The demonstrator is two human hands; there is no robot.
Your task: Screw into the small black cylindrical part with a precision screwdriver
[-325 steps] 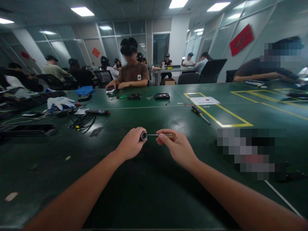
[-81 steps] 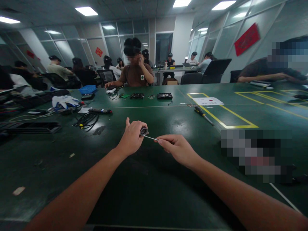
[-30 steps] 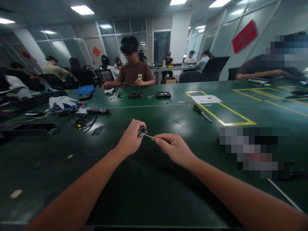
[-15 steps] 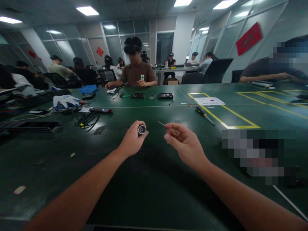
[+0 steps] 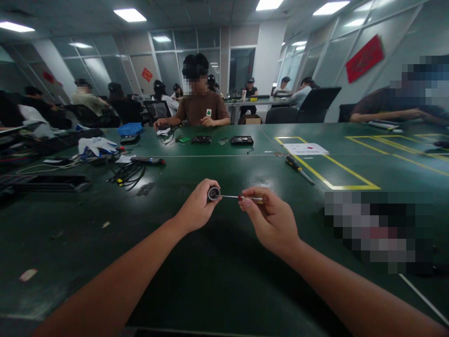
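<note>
One small screwdriver (image 5: 241, 197) is lying in the right hand (image 5: 275, 217), its clear handle (image 5: 259, 200) being held between the thumb on the near side and the fingers curling over the far side. Its thin shaft (image 5: 229, 196) is running nearly level across the view, pointing toward the left hand (image 5: 196, 206), with the handle end lying to the right. That left hand is gripping a dark tube (image 5: 213, 193), the fingers hiding most of its body while its round open end is facing back toward the person. The shaft's tip is meeting this opening, though whether it is going inside or only touching the rim is hard to tell. Both hands are working over the green table (image 5: 210, 290), and a larger screwdriver (image 5: 299, 169) is lying beyond the right hand.
</note>
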